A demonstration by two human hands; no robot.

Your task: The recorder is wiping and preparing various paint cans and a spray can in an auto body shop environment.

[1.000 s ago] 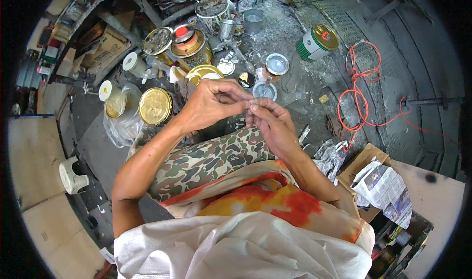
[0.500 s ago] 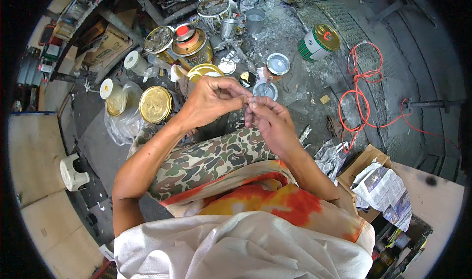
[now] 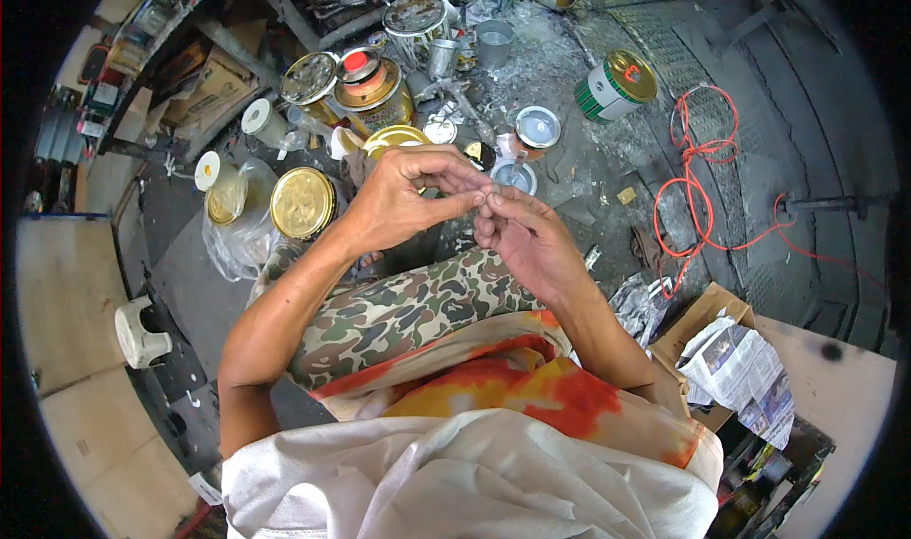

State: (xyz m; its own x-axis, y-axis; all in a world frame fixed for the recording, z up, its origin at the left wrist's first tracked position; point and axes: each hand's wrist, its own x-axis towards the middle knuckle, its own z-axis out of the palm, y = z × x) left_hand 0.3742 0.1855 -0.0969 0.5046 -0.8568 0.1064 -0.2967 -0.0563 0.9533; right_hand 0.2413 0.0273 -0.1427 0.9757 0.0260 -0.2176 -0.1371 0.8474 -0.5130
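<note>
Small item, too small to identify, is judged to lie between the meeting fingertips of the left hand point(image 3: 410, 186) and the right hand point(image 3: 536, 245), above the camouflage-patterned cloth point(image 3: 408, 316) over the lap. Left grip: thumb and forefinger together at the tips. Right grip: likewise together, its tips touching or very near the left's (whether either is clamped on the item cannot be told at this scale).

Step in hand: judged to be fine two-handed fingertip work, held in the air rather than against a surface. The next move would call for a light, steady pinch from both sides and a clear view of the tips. A shallow open tin point(image 3: 513, 176) with grey-blue contents sits on the floor point(image 3: 607, 235) just beyond the fingertips in the view, so a dropped item could be lost there.

Labels and writing: the green-and-white tin point(image 3: 600, 91) bears a small dark emblem on its white panel. The gold tin point(image 3: 387, 118) with a red-capped container point(image 3: 359, 76) on top carries lettering on its side. The newspaper point(image 3: 745, 363) on the cardboard box point(image 3: 669, 354) shows columns of print and pictures. No writing is discernible on the item itself.
</note>
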